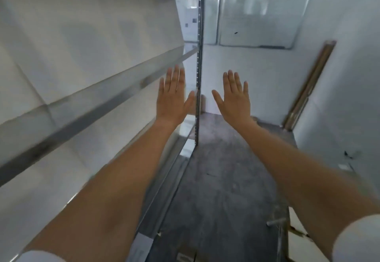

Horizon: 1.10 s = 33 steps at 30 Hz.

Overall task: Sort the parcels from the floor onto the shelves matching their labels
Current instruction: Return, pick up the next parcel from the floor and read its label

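Observation:
Both arms stretch out in front of me. My left hand [173, 97] is held flat with straight fingers, its back toward me, in front of the metal shelf unit's end post [199, 72]. My right hand [234, 99] is likewise flat and spread, out over the grey floor [222, 179]. Neither hand holds anything. The metal shelves [98, 101] run along the left, blurred by motion. A white label [141, 245] sits on the lowest shelf edge at the bottom. No parcel is plainly in view.
A whiteboard [261, 15] leans against the far white wall. Wooden strips [308, 89] lean in the right corner. A small pipe-like piece [275, 222] and bits of debris lie on the floor near the right wall. A flat cardboard-like scrap [185, 258] shows at the bottom edge.

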Tool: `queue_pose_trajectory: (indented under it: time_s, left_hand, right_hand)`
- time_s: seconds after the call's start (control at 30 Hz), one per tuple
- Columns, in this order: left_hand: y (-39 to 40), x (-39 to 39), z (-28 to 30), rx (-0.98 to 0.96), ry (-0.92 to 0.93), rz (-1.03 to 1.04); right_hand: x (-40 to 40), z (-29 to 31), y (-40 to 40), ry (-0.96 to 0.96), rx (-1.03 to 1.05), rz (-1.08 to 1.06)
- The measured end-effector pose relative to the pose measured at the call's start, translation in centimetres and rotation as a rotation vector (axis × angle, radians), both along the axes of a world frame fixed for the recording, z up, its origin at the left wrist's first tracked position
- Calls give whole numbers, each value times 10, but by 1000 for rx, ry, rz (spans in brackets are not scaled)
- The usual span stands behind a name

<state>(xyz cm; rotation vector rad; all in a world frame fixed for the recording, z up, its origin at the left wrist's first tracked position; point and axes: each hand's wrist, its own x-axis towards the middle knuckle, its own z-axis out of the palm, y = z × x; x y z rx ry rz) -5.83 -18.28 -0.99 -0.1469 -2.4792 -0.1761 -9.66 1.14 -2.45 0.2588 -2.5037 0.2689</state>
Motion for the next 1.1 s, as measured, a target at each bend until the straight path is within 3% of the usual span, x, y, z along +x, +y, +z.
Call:
queue_pose_trajectory:
  time_s: [0.5,1.1]
  left_hand:
    - [191,-109,5,23,48,-198]
    - [219,-208,-13,-20,33,-275]
  right_hand:
    - [-61,7,193,2,18,-251]
    - [-136,-14,214,-27,-38,-342]
